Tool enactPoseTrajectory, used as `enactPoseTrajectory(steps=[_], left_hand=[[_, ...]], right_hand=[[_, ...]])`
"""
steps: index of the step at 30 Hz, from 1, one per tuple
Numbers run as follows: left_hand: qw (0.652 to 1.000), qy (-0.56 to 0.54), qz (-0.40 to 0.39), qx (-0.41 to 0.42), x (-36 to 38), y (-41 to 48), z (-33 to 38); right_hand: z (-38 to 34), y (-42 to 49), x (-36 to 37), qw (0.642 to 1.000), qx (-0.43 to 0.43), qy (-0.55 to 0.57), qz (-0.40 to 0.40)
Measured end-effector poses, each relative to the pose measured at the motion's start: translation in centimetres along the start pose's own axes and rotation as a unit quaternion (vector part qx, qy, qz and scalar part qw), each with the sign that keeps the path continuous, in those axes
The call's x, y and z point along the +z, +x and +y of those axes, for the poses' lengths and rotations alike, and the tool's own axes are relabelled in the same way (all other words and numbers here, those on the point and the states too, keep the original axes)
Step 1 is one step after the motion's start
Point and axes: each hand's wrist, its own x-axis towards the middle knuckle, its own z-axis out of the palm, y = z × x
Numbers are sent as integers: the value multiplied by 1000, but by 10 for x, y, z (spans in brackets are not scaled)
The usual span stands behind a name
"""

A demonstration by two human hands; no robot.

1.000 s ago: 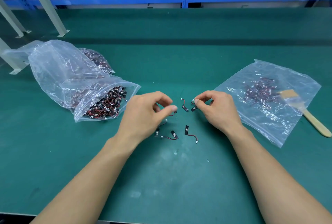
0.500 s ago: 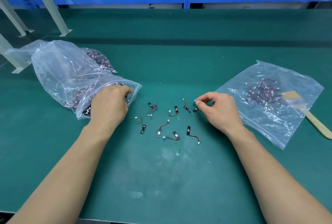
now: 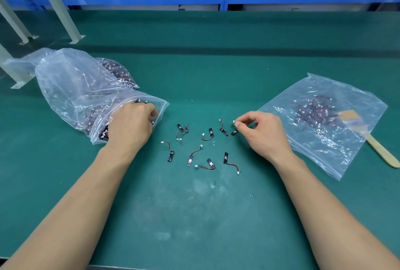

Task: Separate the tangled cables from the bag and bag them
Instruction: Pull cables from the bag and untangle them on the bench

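The left hand (image 3: pixel 129 127) reaches into the mouth of the full clear bag (image 3: pixel 71 79), fingers curled; whether they grip anything, I cannot tell. Between the hands, loose cables (image 3: pixel 170 155) lie scattered on the green mat (image 3: pixel 194 215). The right hand (image 3: pixel 264 133) pinches one cable (image 3: pixel 234 132) beside the flatter bag (image 3: pixel 320 155).

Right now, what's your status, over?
Left hand in the full cable bag, grip hidden. Right hand pinching one cable. Separated cables loose on the mat, nothing blocking them.

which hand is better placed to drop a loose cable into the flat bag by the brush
Right. The right hand pinches a cable next to the flat bag; the left hand is reaching into the full bag.
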Motion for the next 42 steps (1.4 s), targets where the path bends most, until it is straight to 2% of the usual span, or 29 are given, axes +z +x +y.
enactPoseTrajectory(steps=[10,17,23,28,34,38,42], left_hand=[[1000,-5,-24,-2,2,1,-2],[989,-87,98,63,-10,-5,5],[968,-214,123,53,-16,-11,9],[917,-389,78,-36,-24,-17,23],[865,-499,-4,-44,-33,-31,64],[839,-531,-114,-27,-24,-43,104],[843,-509,-175,-13,-12,-50,131]], right_hand=[[-1,-1,1,1000,5,3,0],[-3,-1,0,1000,8,0,0],[-3,-1,0,1000,7,4,2],[-3,-1,0,1000,12,10,2],[-5,-1,-3,1000,18,15,8],[-7,0,-7,999,23,24,14],[-6,2,-11,999,30,36,24]])
